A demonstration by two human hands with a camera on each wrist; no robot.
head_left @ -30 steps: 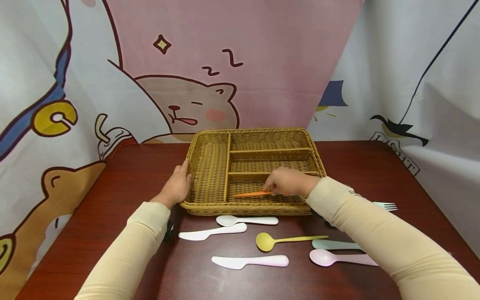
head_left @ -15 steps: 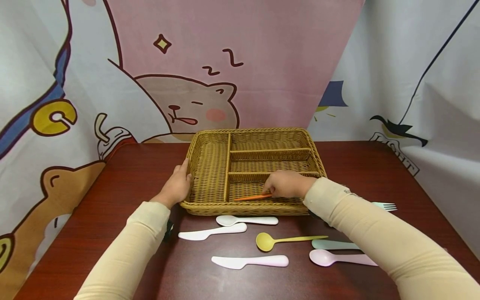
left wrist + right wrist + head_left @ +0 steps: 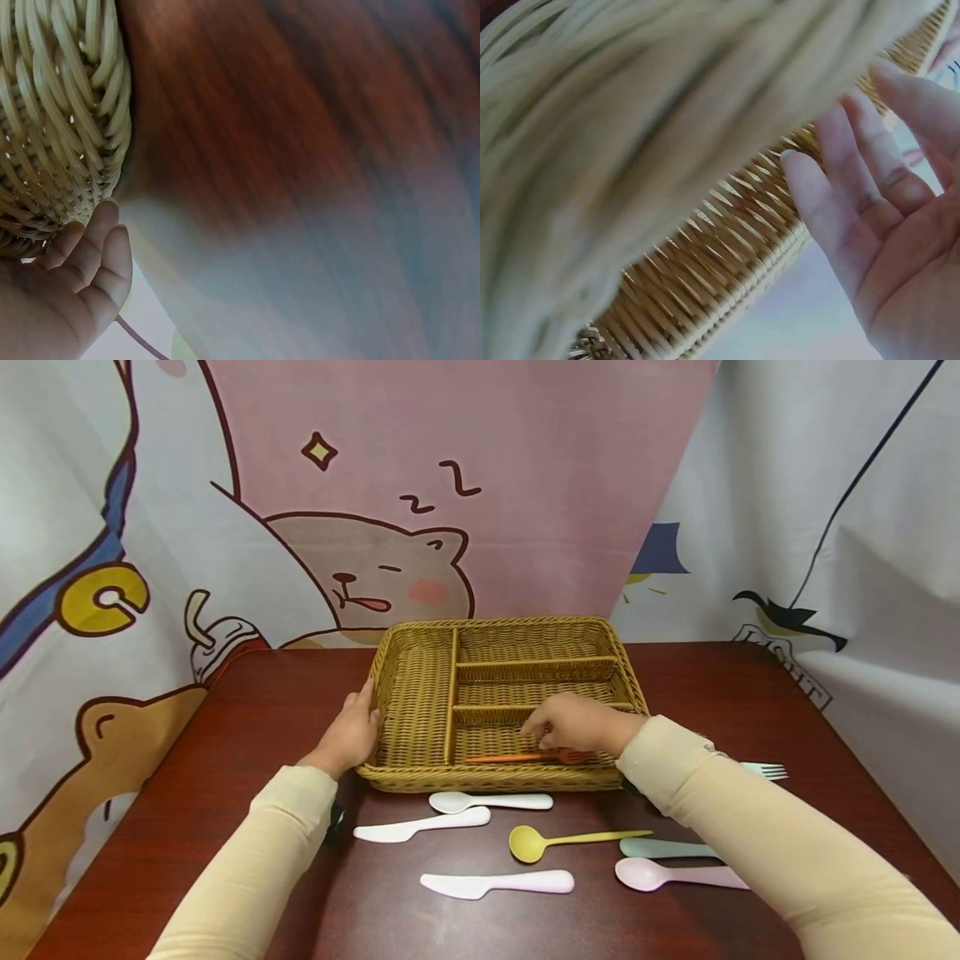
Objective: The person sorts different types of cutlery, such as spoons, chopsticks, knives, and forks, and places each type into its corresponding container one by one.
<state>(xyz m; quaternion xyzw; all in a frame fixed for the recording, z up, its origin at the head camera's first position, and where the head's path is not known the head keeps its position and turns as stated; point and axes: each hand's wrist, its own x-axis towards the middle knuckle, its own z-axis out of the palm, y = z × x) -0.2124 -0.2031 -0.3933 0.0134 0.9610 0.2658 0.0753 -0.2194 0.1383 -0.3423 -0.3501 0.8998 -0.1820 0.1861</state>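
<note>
To leave the orange fork lying flat, the right hand would do best to lift straight up, clear of the tines, with the left hand, straight-fingered against the left edge of the basket, pressing only lightly. The right fingers are loosely spread and pinch nothing, though whether the thumb brushes the fork is hard to tell. The fork lies just beneath them, along the basket's front edge, tines toward the front right corner.

Golden-brown woven basket, orange fork.
Red-brown table, yellow spoon, cream sleeves; the half-hidden handle looks pale green.
</note>
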